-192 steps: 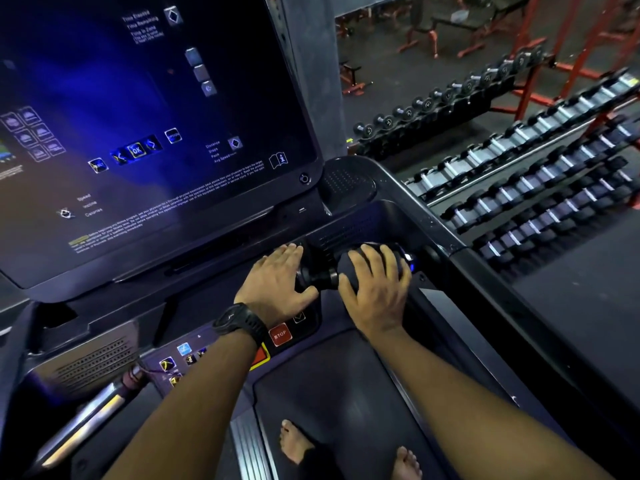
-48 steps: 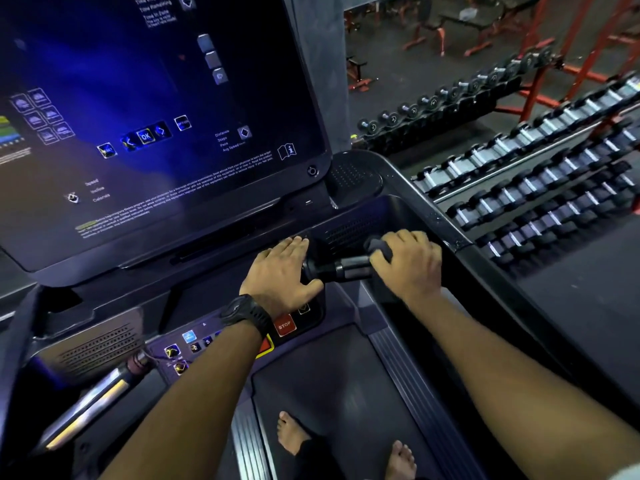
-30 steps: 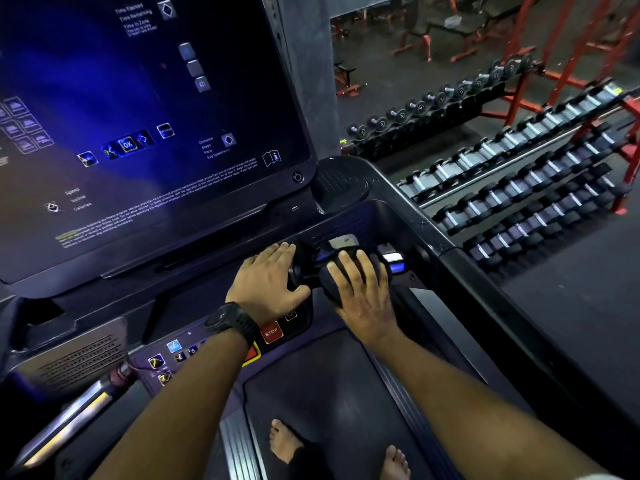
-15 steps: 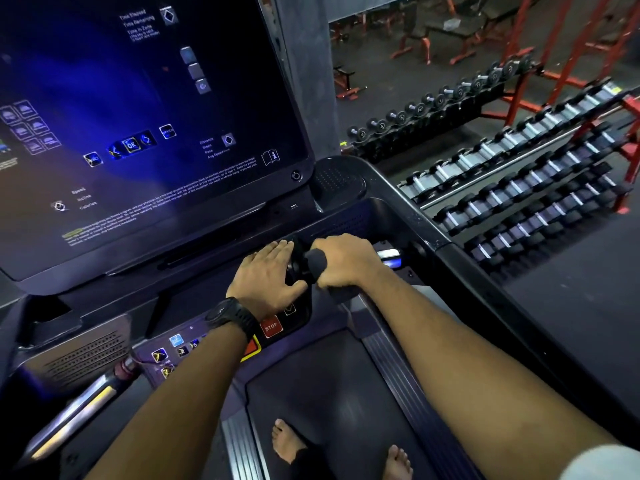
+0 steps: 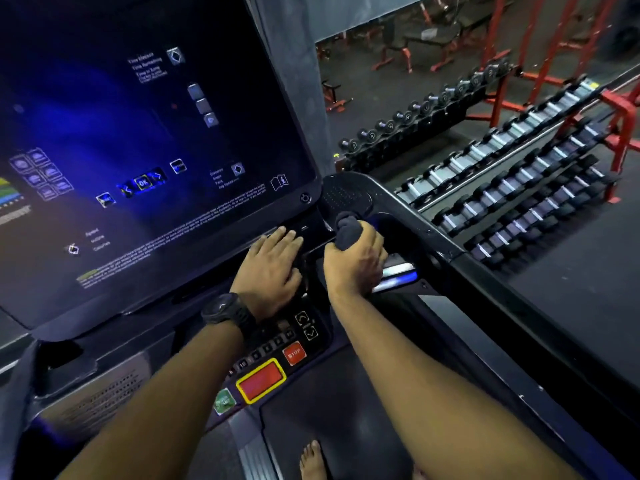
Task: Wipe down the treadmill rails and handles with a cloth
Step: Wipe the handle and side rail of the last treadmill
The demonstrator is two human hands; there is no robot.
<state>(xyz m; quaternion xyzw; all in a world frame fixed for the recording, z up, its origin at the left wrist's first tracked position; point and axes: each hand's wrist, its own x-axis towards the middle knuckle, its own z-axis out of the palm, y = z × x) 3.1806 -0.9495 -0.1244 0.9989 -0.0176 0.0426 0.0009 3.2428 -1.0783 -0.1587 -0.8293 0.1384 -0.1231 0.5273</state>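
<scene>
Setting: a person stands barefoot on the treadmill belt (image 5: 329, 417), facing the console screen (image 5: 138, 150). The light is dim, and dumbbell racks (image 5: 519, 174) stand off to the right.
Cloth: the dark cloth (image 5: 347, 233) is bunched. One end sticks up out of the top of the right fist and the rest is hidden under the palm.
Right hand: the right hand (image 5: 356, 263) has its fingers curled tight round the cloth and, as far as can be made out, round the front handgrip (image 5: 396, 273) beneath. Only the lit end of the grip shows, just right of the knuckles.
Left hand: the left hand (image 5: 272, 268) lies palm down with fingers straight and close together, resting on the console ledge just below the screen. It holds nothing. A wristwatch (image 5: 225, 311) is on that wrist.
Rails: the right side rail (image 5: 526, 317) runs back along the belt edge, and neither hand nor cloth touches it.
Controls: the STOP button (image 5: 294, 353) sits beside the left forearm, untouched.
Step in hand (judged): wiping the right handgrip, with the left hand bracing.
Done: cannot tell. The surfaces are black and no wipe marks are legible.
Left (judged): the right side rail needs wiping. The left-side grip and rail are out of view, so their state is unknown.
Progress estimate: early to middle.
</scene>
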